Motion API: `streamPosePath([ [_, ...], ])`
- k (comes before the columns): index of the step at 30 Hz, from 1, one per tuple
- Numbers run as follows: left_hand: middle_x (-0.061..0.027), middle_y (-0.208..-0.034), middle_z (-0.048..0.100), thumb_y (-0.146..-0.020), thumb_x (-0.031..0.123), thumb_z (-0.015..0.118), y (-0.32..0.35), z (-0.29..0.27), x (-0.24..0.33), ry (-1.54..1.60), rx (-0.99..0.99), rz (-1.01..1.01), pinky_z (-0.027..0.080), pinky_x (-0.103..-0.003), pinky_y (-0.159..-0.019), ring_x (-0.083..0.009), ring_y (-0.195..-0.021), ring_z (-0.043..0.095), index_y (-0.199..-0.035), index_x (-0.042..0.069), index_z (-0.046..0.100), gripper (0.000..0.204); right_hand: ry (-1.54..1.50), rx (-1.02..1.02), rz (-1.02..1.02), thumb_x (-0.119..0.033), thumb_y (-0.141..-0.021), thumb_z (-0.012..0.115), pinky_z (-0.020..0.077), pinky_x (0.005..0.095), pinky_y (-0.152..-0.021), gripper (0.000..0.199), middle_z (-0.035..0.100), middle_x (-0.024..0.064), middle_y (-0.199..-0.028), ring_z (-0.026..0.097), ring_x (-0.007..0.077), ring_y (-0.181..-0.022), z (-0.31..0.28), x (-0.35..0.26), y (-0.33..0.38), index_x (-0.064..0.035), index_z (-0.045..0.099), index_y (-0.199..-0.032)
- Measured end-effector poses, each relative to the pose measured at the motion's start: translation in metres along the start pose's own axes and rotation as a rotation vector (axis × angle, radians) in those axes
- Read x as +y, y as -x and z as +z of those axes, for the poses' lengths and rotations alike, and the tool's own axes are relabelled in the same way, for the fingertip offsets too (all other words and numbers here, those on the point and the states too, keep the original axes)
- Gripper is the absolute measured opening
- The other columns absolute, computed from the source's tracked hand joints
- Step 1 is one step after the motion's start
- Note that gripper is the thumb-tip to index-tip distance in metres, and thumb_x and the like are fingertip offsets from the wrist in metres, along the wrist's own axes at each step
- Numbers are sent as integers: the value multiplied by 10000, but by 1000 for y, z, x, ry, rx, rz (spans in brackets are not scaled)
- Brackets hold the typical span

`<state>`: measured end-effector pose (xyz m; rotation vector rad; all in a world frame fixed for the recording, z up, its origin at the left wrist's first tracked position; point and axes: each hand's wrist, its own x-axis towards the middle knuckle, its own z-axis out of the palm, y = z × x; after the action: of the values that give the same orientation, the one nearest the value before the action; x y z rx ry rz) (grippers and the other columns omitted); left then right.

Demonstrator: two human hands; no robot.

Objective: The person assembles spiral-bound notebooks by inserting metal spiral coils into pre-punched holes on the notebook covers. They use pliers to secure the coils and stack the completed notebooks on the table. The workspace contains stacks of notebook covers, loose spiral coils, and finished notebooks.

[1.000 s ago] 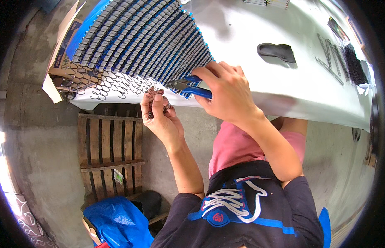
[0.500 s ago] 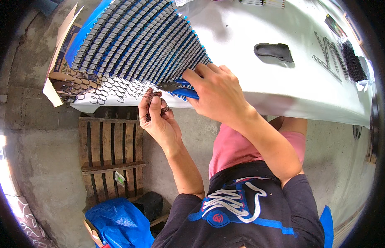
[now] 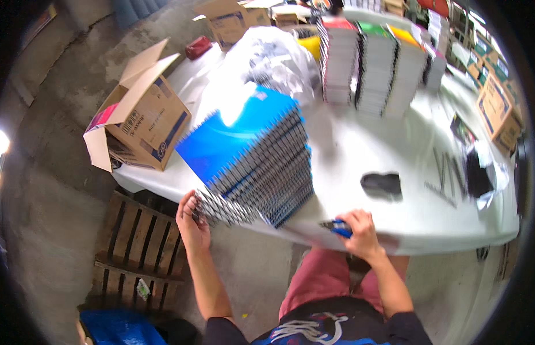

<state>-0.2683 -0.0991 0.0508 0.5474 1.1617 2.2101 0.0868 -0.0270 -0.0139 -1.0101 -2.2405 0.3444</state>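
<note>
Left hand: the left hand (image 3: 192, 221) is at the near edge of the white counter (image 3: 359, 149). Its fingers are curled around the loose ends of a bunch of wire spirals (image 3: 221, 208).
Left grip: closed on the wire spirals, which stick out over the counter edge.
Right hand: the right hand (image 3: 359, 230) rests on the near edge of the counter, to the right of the pile.
Right grip: closed around a small tool with a blue handle (image 3: 338, 228). Only a bit of the tool shows past the fingers.
Pile: a slanted pile of blue notebooks (image 3: 253, 155) with wire spines lies on the counter between the two hands. A blue cover is on top. The spirals in the left hand touch the near left corner of the pile.
Box: an open cardboard box (image 3: 144, 115) sits at the left end of the counter, just beside the pile.
Far side: tall stacks of notebooks (image 3: 371, 66) stand at the back of the counter. A crumpled clear plastic bag (image 3: 273, 60) lies to their left.
Dark thing: a flat black thing (image 3: 382, 184) lies on the counter, near the right hand. I cannot tell what it is.
Floor: a wooden pallet (image 3: 135, 253) lies on the floor under the left arm.
</note>
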Motion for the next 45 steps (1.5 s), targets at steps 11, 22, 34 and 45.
streamPosePath([
  [11,-33,-869,610,-855,136,640,-195,202,-37,-181,-788,-243,414,-194,-612,-70,-729,522,-1048,-11,614,244,314,144,-185,-283,-706,656,408,391,-715,302,536,22,-834,543,211,-745,17,13,12,-150,591,-970],
  [22,-200,-1482,-199,-605,815,544,-332,263,-113,-653,-591,-191,97,-626,-1045,-364,-1389,-83,-1464,194,-58,1219,396,170,-158,-360,-729,607,425,378,-714,313,500,12,-834,538,191,-743,26,7,8,-189,550,-985],
  [34,-155,-908,629,-728,408,711,-298,232,-109,-1616,-474,693,491,-416,-694,-304,-798,621,-1312,100,322,766,406,138,-135,-316,-742,608,432,389,-750,286,503,11,-853,532,195,-786,25,4,6,-198,541,-994],
  [45,-20,-882,628,-913,297,570,-183,125,21,-360,-445,273,455,-243,-684,-131,-849,625,-1045,73,588,261,360,110,-91,-376,-737,644,391,439,-777,410,501,77,-917,514,262,-837,28,7,10,-159,539,-1069],
])
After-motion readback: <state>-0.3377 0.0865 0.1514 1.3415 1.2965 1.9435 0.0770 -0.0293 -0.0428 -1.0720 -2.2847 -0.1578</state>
